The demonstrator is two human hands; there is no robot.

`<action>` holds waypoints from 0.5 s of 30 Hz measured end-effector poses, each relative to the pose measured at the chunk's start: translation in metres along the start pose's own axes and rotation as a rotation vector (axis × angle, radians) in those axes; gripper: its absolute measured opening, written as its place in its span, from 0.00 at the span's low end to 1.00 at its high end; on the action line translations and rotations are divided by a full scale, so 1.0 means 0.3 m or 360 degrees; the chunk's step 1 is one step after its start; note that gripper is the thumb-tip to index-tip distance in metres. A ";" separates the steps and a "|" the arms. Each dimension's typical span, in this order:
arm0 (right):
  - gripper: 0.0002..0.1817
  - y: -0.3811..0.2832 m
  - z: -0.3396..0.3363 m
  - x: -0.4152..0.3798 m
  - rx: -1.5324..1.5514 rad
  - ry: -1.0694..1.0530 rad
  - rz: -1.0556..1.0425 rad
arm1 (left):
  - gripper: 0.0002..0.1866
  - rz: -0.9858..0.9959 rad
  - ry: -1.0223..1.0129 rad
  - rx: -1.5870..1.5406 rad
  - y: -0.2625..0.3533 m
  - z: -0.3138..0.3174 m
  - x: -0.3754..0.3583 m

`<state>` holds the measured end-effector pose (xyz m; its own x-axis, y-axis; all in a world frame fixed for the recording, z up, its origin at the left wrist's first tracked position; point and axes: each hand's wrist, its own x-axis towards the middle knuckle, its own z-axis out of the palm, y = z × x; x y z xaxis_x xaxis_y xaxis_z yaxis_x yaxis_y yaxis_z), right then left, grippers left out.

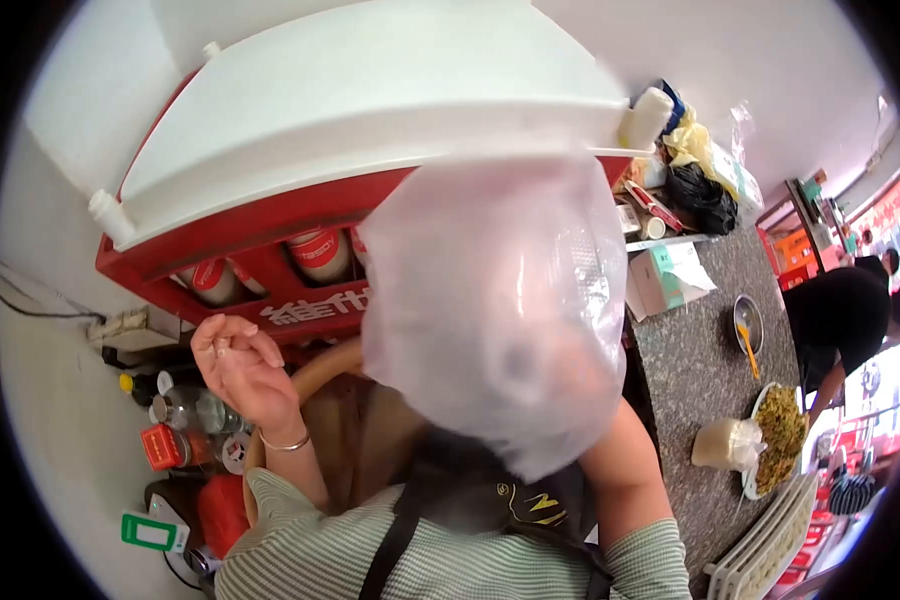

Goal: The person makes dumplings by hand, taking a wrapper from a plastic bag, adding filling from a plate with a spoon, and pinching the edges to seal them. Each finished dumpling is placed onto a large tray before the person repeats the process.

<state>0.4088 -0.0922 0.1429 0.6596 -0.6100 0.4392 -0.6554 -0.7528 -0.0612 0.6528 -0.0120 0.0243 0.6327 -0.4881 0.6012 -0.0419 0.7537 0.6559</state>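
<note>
The plastic bag (pixel 470 290) should handle feather-light, limp and slippery, easily torn, so best pinched at its rim. In the head view it balloons, milky and glossy, before a red crate (pixel 315 305). The right hand (pixel 570 370) blurs behind or inside the film; I can't tell its grip. The left hand (pixel 240 370) is raised, loosely curled, empty.

Plastic bag (pixel 480 270): thin, translucent, whitish, puffed out, creased and shiny along its right side. Up in mid-air, covering the right hand (pixel 570 375); inside or behind unclear.
</note>
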 end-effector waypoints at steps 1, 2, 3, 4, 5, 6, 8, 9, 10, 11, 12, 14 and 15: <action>0.21 -0.016 -0.022 0.015 -0.0067 -0.0016 -0.0014 | 0.18 -0.0015 0.0003 0.0015 -0.003 -0.010 0.004; 0.21 -0.032 -0.034 0.029 -0.0128 -0.0040 -0.0020 | 0.18 -0.0027 -0.0040 -0.0005 -0.004 -0.011 0.008; 0.20 -0.043 -0.041 0.039 -0.0164 -0.0044 -0.0017 | 0.19 -0.0012 -0.0079 -0.0073 -0.003 -0.010 0.012; 0.20 -0.053 -0.050 0.047 -0.0191 -0.0052 -0.0009 | 0.19 0.0003 -0.0117 -0.0141 0.001 -0.011 0.013; 0.20 -0.059 -0.057 0.052 -0.0223 -0.0066 -0.0001 | 0.21 -0.0046 -0.0126 -0.0121 0.004 -0.013 0.011; 0.20 -0.066 -0.069 0.050 -0.0241 -0.0075 0.0012 | 0.21 -0.0052 -0.0172 -0.0150 0.008 -0.007 0.004; 0.20 -0.078 -0.093 0.036 -0.0254 -0.0069 0.0043 | 0.22 -0.0018 -0.0244 -0.0272 0.015 0.011 -0.002; 0.20 -0.076 -0.086 0.007 -0.0278 -0.0047 0.0071 | 0.23 0.0012 -0.0302 -0.0284 0.018 0.011 -0.001; 0.18 -0.068 -0.035 -0.047 0.0025 0.0159 0.0197 | 0.23 0.0015 -0.0320 -0.0308 0.026 0.027 0.001; 0.16 -0.054 0.039 -0.113 0.0334 0.0356 0.0306 | 0.24 -0.0022 -0.0308 -0.0331 0.042 0.041 -0.003; 0.14 -0.040 0.120 -0.176 0.0651 0.0547 0.0407 | 0.25 -0.0059 -0.0289 -0.0345 0.056 0.043 -0.001; 0.11 -0.013 0.171 -0.261 0.1304 0.0905 0.0584 | 0.27 -0.0061 -0.0316 -0.0388 0.069 0.052 0.014; 0.13 0.022 0.121 -0.325 0.1028 0.0479 0.0670 | 0.27 -0.0029 -0.0386 -0.0471 0.071 0.053 0.027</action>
<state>0.3536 -0.0469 0.0671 0.2194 -0.8494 0.4799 -0.4244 -0.5260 -0.7370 0.6447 -0.0067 0.0504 0.4282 -0.5660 0.7044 0.2153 0.8210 0.5288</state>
